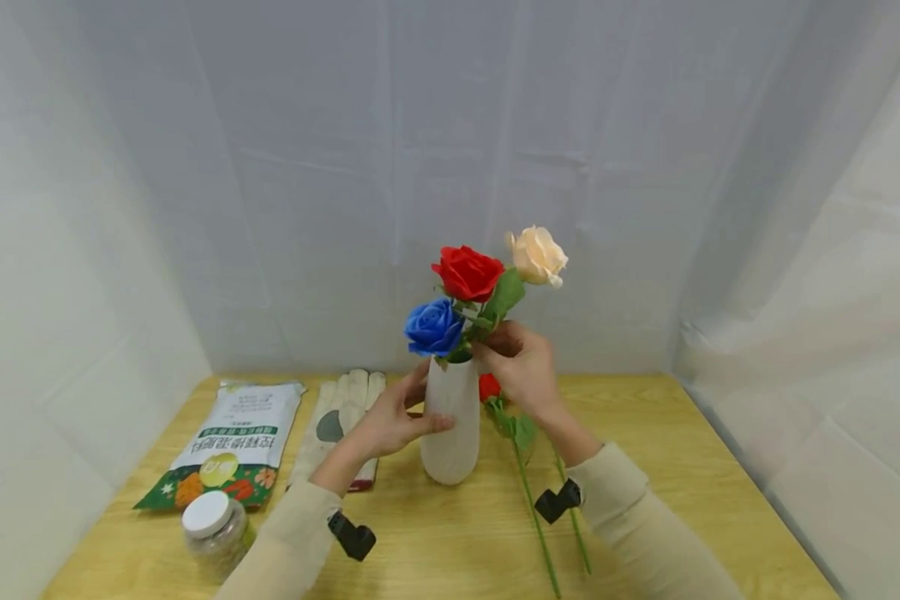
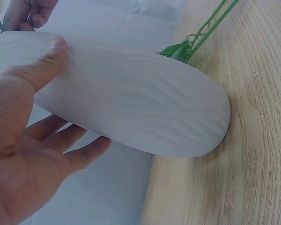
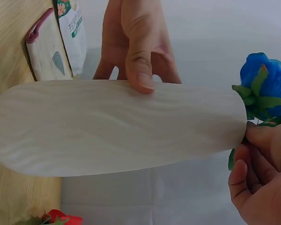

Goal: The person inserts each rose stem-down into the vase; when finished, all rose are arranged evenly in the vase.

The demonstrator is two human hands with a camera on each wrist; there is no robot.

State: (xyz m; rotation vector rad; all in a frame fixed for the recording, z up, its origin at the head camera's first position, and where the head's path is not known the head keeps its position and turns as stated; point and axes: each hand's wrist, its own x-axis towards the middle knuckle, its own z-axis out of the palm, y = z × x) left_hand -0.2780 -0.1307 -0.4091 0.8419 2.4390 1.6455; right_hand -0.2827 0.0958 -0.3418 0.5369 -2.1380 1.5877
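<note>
A white ribbed vase (image 1: 451, 421) (image 2: 131, 103) (image 3: 112, 126) stands upright on the wooden table (image 1: 682, 467). A blue rose (image 1: 433, 327) (image 3: 264, 86), a red rose (image 1: 468, 272) and a cream rose (image 1: 537, 255) rise from its mouth. My left hand (image 1: 390, 417) (image 2: 33, 136) (image 3: 136, 44) holds the vase's side, thumb across the front. My right hand (image 1: 521, 362) (image 3: 260, 173) pinches the green stems at the mouth of the vase. Another red rose (image 1: 489, 387) (image 3: 61, 218) lies behind the vase, with green stems (image 1: 536, 521) (image 2: 210, 23) running towards me.
A printed bag (image 1: 228, 442) (image 3: 72, 33), a pale work glove (image 1: 341, 417) (image 3: 47, 51) and a white-lidded jar (image 1: 212, 529) lie left of the vase. White cloth walls close in the table on three sides.
</note>
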